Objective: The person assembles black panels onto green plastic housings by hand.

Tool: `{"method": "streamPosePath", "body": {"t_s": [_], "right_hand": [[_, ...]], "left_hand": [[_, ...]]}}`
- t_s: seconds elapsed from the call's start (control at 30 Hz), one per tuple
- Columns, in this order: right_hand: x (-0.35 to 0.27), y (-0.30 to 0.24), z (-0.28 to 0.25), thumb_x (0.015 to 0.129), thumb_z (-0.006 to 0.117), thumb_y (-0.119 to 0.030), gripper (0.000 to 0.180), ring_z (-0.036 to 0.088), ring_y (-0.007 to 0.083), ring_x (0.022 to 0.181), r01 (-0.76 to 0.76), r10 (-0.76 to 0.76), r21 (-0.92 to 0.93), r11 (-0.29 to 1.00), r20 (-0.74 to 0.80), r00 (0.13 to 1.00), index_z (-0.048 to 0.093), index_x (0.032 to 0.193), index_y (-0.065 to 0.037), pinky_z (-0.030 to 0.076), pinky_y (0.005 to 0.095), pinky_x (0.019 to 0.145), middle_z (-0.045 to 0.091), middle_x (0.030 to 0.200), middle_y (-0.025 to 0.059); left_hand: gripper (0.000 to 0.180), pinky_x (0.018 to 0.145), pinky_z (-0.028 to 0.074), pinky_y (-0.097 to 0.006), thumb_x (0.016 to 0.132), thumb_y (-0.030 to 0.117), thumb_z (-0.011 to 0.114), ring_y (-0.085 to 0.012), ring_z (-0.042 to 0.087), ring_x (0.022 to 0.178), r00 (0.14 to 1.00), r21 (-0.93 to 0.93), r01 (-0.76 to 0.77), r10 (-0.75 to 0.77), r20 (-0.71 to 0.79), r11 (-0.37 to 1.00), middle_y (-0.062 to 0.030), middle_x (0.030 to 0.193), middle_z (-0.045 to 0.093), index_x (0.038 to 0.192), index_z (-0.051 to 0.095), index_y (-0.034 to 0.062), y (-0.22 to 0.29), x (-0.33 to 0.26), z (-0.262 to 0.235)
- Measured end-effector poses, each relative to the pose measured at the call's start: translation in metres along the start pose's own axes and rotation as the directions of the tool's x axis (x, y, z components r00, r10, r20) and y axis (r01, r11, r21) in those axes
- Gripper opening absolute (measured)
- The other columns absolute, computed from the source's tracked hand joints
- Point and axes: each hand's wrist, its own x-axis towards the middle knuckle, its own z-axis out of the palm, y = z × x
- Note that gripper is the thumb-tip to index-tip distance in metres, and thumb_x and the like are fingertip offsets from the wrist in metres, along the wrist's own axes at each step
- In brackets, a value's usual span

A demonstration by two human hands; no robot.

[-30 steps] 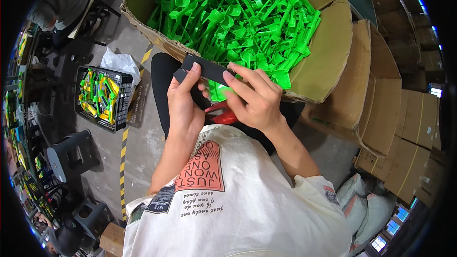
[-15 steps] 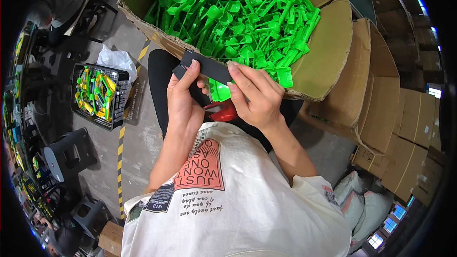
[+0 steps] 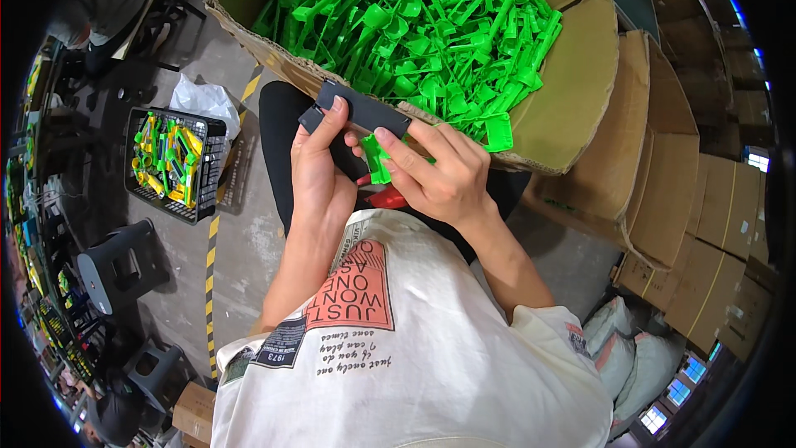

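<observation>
Both hands meet over the lap on a flat black plastic bar point(image 3: 355, 110), held level just in front of a large cardboard box. Left hand point(image 3: 319, 174) rises upright from a bent forearm, its thumb pressed on the top of the bar's left end and its fingers curled beneath. Right hand point(image 3: 439, 174) comes in from the right with the wrist turned inward, its index and middle fingers laid flat along the bar's right end while the lower fingers close around a small green plastic piece point(image 3: 377, 159) tucked just under the bar. A red object point(image 3: 388, 197) shows beneath the hands against dark trousers; what it is cannot be told.

Beyond the hands, the open cardboard box point(image 3: 572, 91) brims with bright green plastic parts point(image 3: 423, 25). More folded brown cartons point(image 3: 705, 199) stack to the right. To the left, on the concrete floor, a black crate point(image 3: 217, 149) holds green and yellow pieces, with a white plastic bag point(image 3: 203, 99) just behind it and a grey stool point(image 3: 120, 265) nearer.
</observation>
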Motion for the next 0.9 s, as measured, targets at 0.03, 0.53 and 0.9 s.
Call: {"method": "streamPosePath", "body": {"t_s": [0.03,0.53,0.9], "right_hand": [[0.000,0.001,0.000,0.072,0.070,-0.016,0.035,0.059,0.0193,0.065,0.004,-0.004,0.026,1.000,-0.023,1.000,0.068,0.107,-0.011,0.049,0.0302,0.055,0.065,0.093,0.0078],[0.012,-0.009,-0.014,0.079,0.074,-0.008,0.014,0.067,0.0139,0.062,-0.525,0.545,0.437,0.730,0.090,0.834,0.063,0.085,-0.001,0.051,0.0266,0.054,0.069,0.073,0.0090],[0.009,-0.016,-0.028,0.081,0.067,0.005,0.020,0.066,0.0129,0.073,-0.444,0.733,0.817,0.367,0.040,0.679,0.056,0.098,0.004,0.053,0.0232,0.063,0.067,0.084,0.0111]], "left_hand": [[0.008,0.052,0.040,-0.021,0.090,0.016,0.064,-0.0066,0.051,0.062,1.000,0.012,-0.022,0.022,0.007,1.000,0.0029,0.076,0.056,0.092,0.057,0.0112,0.000,0.000,-0.001],[0.021,0.052,0.045,-0.022,0.079,0.001,0.071,-0.0084,0.055,0.062,0.959,0.220,-0.259,0.223,0.174,0.940,-0.0067,0.089,0.064,0.095,0.058,0.0034,-0.006,-0.017,-0.004],[0.014,0.052,0.042,-0.019,0.080,0.002,0.067,-0.0052,0.055,0.059,0.991,0.586,-0.116,0.058,0.118,0.802,-0.0014,0.074,0.063,0.093,0.063,-0.0014,-0.014,-0.014,-0.012]]}}
